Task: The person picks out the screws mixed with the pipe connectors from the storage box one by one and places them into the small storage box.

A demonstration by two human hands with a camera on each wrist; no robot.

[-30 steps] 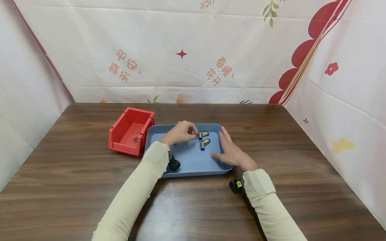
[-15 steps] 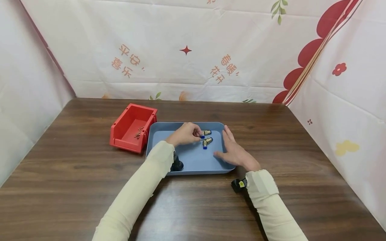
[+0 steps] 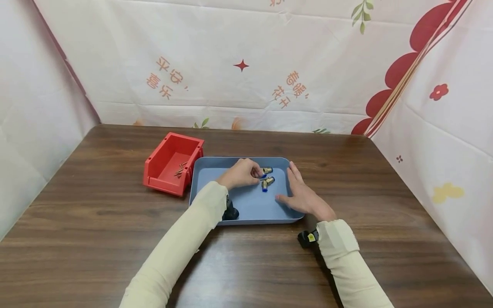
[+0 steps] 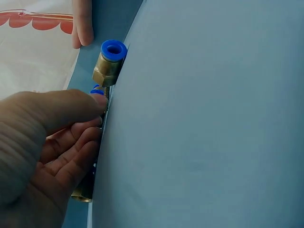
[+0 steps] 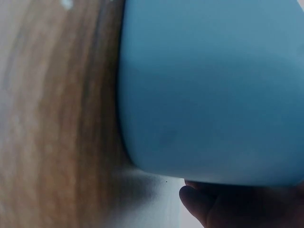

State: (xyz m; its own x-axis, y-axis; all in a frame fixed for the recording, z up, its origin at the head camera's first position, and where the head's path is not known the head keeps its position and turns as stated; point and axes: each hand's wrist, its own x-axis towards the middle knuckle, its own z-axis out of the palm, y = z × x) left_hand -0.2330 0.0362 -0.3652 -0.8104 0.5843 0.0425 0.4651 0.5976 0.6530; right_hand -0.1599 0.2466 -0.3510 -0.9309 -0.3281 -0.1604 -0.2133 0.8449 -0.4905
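My left hand (image 3: 242,173) reaches into the blue tray (image 3: 265,209) and pinches a small threaded screw (image 4: 107,92) between thumb and forefinger, its other fingers curled loosely below. Just beyond the thumb is a brass fitting with a blue collar (image 4: 109,62). A second fitting (image 3: 268,170) lies by the fingertips in the head view, partly covered by them. My right hand (image 3: 304,196) rests at the tray's right wall, fingers straight along the outside and thumb over the inside. In the right wrist view, the tray wall hides most of that hand.
A red bin (image 3: 153,183) with several small screws (image 3: 180,169) in it stands against the tray's left end. All of it is on a brown wooden table (image 3: 96,222), with a printed cloth (image 3: 208,47) hanging behind.
My left hand has shifted slightly right and nearer within the tray, toward the screw by the nearer fitting. The right hand stays at the tray wall. The head view has drifted a little.
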